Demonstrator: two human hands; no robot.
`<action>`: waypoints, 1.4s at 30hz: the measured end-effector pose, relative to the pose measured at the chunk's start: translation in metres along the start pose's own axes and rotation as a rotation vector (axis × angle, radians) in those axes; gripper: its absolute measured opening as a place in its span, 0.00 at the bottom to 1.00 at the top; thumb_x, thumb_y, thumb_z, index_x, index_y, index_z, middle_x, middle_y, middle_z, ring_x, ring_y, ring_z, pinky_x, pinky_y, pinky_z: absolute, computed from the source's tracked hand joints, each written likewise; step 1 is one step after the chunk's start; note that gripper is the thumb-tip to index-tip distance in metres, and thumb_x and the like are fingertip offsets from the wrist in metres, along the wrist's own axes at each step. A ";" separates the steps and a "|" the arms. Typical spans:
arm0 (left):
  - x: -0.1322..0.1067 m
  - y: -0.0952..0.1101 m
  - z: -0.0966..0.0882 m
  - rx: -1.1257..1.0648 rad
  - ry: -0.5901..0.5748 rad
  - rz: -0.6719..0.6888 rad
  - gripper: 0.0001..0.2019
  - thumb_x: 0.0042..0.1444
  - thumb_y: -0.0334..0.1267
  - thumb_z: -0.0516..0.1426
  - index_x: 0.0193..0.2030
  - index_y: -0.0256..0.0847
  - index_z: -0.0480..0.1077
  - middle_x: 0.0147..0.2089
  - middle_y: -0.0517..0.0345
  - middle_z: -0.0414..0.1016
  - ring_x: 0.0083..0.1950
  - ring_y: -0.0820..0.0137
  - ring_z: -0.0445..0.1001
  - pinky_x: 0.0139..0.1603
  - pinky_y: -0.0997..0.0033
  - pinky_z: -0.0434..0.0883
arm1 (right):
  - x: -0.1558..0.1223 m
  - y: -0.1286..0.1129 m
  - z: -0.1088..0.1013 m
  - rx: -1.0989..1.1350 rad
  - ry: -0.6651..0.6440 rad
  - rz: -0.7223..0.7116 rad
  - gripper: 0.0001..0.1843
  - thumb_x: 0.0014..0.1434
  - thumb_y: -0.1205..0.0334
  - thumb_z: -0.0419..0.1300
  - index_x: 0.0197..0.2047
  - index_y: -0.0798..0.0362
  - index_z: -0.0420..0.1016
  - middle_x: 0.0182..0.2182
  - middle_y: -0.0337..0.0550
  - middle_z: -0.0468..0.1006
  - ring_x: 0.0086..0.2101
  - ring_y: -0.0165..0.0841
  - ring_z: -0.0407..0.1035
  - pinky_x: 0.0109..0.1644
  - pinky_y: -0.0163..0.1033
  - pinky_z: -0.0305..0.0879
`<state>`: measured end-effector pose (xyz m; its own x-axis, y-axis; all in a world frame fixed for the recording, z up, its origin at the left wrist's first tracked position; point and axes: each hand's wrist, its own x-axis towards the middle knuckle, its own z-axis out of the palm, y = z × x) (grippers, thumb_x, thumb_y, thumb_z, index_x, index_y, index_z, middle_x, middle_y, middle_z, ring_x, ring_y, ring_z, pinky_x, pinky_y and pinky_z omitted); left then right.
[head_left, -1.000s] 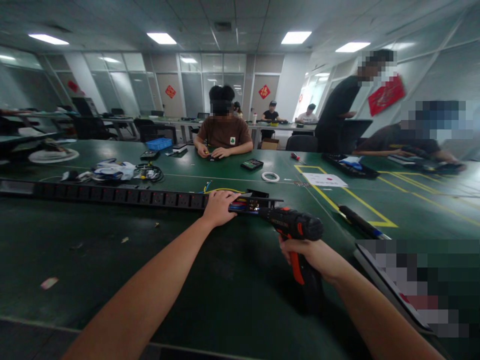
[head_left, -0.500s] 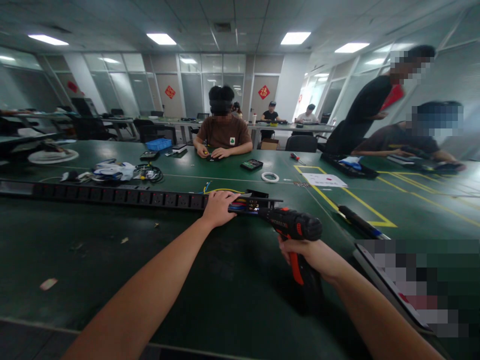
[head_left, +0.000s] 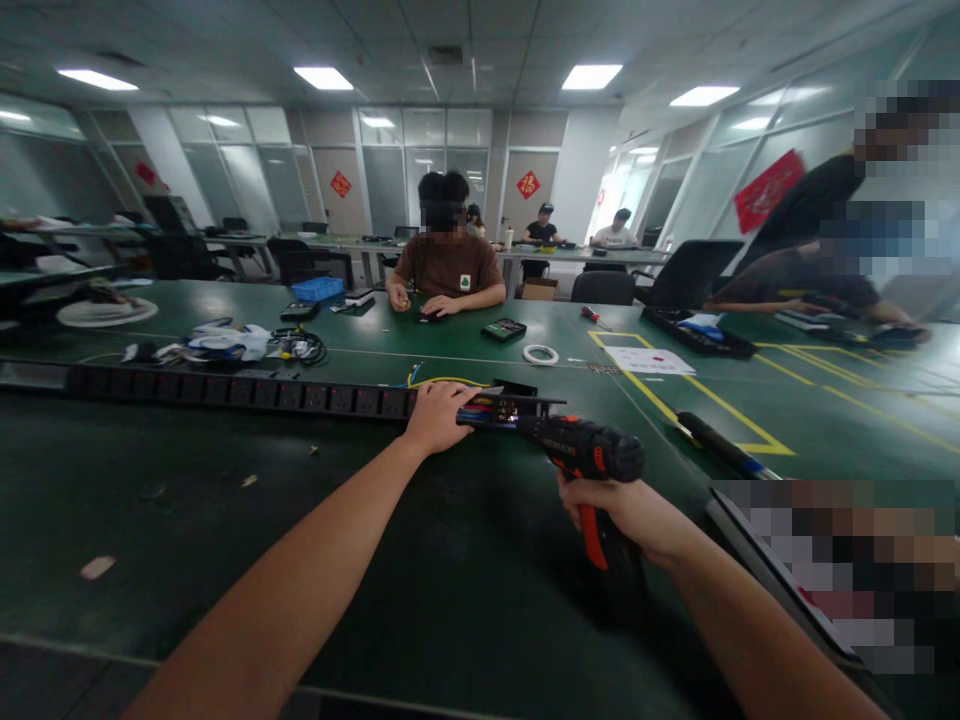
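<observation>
A long black power strip [head_left: 315, 398] with a row of sockets lies across the green table. Near its right end my left hand [head_left: 436, 416] is wrapped over it, fingers on the far side. Just right of that hand the end is uncovered, with coloured wires [head_left: 486, 408] and a small board inside. My right hand [head_left: 611, 500] is closed round the handle of a black and orange cordless drill [head_left: 592, 448]. Its nose points left and meets the open end of the strip; the exact contact spot is too small to make out.
Behind the strip lie bundled cables [head_left: 296, 345], a white ring [head_left: 540, 355] and a black tray of small parts [head_left: 504, 330]. A black-handled tool [head_left: 720, 440] and a paper sheet [head_left: 651, 360] are to the right. Opposite sits a person [head_left: 448, 265] handling a small dark object.
My hands, the drill and the power strip stay practically where they were. A standing person at the right has moved further right, uncovering a chair and a red wall hanging.
</observation>
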<state>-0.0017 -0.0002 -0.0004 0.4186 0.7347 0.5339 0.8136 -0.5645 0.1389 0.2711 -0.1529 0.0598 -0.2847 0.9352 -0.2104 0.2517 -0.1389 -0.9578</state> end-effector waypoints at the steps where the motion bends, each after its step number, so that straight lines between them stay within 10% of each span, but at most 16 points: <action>1: 0.000 0.000 0.000 0.000 -0.002 -0.001 0.32 0.50 0.45 0.67 0.64 0.52 0.69 0.60 0.55 0.74 0.63 0.53 0.68 0.62 0.49 0.58 | 0.000 0.000 0.000 -0.003 0.004 -0.001 0.07 0.50 0.58 0.64 0.29 0.53 0.72 0.21 0.38 0.72 0.25 0.32 0.65 0.33 0.38 0.62; 42: 0.000 0.002 -0.002 -0.008 -0.013 -0.015 0.33 0.50 0.44 0.66 0.65 0.52 0.68 0.61 0.54 0.74 0.63 0.52 0.68 0.63 0.48 0.58 | -0.003 -0.003 0.003 0.010 0.047 0.008 0.08 0.49 0.57 0.65 0.29 0.52 0.74 0.22 0.37 0.72 0.25 0.34 0.66 0.33 0.39 0.62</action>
<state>-0.0008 -0.0015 0.0014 0.4119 0.7475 0.5212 0.8166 -0.5566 0.1529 0.2685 -0.1558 0.0630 -0.2390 0.9483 -0.2088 0.2444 -0.1494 -0.9581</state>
